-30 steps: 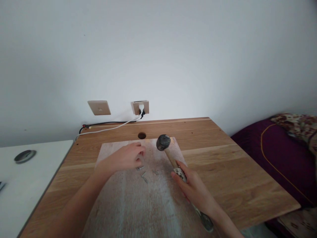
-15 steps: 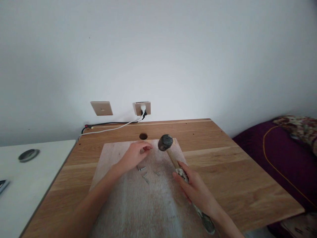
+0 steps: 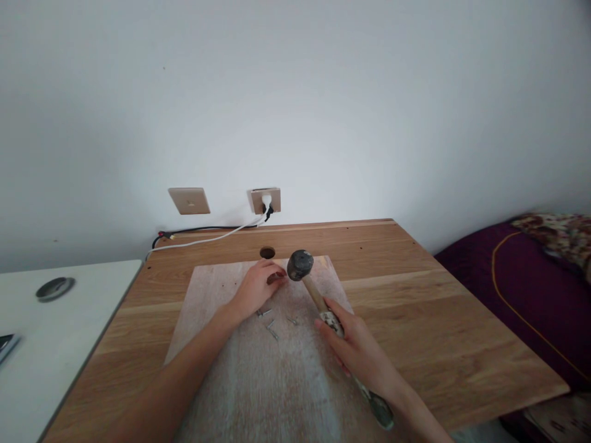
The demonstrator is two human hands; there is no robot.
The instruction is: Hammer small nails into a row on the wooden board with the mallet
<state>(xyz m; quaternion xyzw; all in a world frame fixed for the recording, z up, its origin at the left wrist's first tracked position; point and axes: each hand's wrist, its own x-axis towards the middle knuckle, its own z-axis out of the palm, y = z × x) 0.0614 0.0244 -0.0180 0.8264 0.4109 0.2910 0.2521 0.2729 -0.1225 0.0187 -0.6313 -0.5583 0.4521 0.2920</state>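
My right hand (image 3: pixel 353 338) is wrapped round the worn handle of a rubber mallet (image 3: pixel 300 266) with a dark, scuffed head. The mallet's head is raised near the far end of a pale wooden board (image 3: pixel 258 381). Beside that head, my left hand (image 3: pixel 258 286) rests on the board with thumb and fingers pinched together. Whatever the pinch holds is too small and too hidden to make out. Several small metal nails or screws (image 3: pixel 272 331) lie loose on the board, nearer to me than my left hand.
The board lies on a wooden table (image 3: pixel 443 332) with a round cable hole (image 3: pixel 267 252). Along the wall run cables (image 3: pixel 207 240) to a socket (image 3: pixel 266 201). A white surface (image 3: pixel 60 351) with a dark round object (image 3: pixel 55 288) adjoins at left; purple fabric (image 3: pixel 526 289) lies right.
The mallet and my right hand have moved slightly left, bringing the head closer to my left fingertips. My left hand has shifted a little to the right, still pinched.
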